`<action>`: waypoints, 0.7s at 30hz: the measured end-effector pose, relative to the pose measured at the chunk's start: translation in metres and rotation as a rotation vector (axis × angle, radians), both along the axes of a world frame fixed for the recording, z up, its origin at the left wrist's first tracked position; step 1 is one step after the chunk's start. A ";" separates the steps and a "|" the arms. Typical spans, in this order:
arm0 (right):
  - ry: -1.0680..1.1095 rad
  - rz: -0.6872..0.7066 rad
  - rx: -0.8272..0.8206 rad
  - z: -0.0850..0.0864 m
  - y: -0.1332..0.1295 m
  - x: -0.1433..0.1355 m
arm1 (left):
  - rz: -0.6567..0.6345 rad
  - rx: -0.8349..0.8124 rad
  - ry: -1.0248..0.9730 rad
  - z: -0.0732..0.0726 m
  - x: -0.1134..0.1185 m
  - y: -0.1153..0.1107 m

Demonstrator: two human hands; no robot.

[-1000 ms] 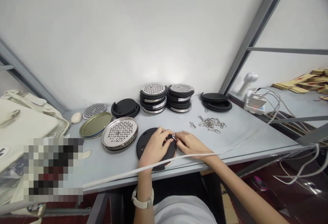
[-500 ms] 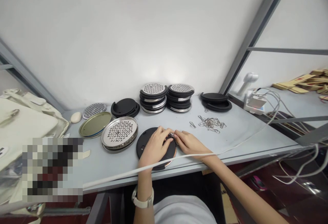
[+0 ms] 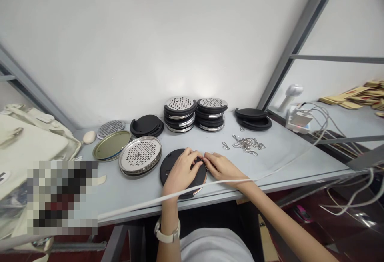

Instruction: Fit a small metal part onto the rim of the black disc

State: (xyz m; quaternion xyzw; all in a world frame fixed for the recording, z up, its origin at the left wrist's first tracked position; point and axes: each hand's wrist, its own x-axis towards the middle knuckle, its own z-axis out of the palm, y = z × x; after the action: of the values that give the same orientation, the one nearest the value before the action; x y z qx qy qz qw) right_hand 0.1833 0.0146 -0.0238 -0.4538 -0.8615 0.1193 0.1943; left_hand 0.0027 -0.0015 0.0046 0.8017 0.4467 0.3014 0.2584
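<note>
A black round disc (image 3: pixel 171 161) with small holes lies near the table's front edge. A copper-coloured rim (image 3: pixel 205 181) shows along its right side. My left hand (image 3: pixel 184 168) lies across the disc, fingers bent and gripping near its upper right edge. My right hand (image 3: pixel 220 166) meets it there, thumb and fingertips pinched together at the disc's edge. The small silver metal clip between the fingertips is now almost wholly hidden. To the right is a pile of silver metal clips (image 3: pixel 247 144), with a single clip (image 3: pixel 225 146) beside it.
Behind stand two stacks of black and silver discs (image 3: pixel 180 120). Perforated metal discs (image 3: pixel 141 155), an olive lid (image 3: pixel 112 145) and black discs (image 3: pixel 147 126) lie left; more black discs (image 3: pixel 253 123) lie right. A white cable (image 3: pixel 135 205) crosses in front of my wrists.
The silver metal clip seen between my fingertips is now covered by them. My right fingertips have shifted very slightly; the disc stays in place.
</note>
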 end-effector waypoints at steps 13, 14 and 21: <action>0.010 0.018 -0.007 0.005 -0.003 0.000 | -0.004 0.025 0.014 -0.001 0.000 0.000; 0.007 0.021 -0.007 0.005 -0.003 0.000 | -0.005 0.024 0.016 -0.001 0.000 0.000; 0.011 0.035 -0.009 0.004 -0.002 0.001 | -0.003 0.029 0.015 -0.001 0.000 0.000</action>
State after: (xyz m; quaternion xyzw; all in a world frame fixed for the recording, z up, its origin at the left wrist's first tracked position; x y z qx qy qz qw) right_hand 0.1846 0.0124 -0.0197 -0.4389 -0.8676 0.1289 0.1951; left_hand 0.0027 -0.0014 0.0035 0.8083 0.4431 0.3014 0.2437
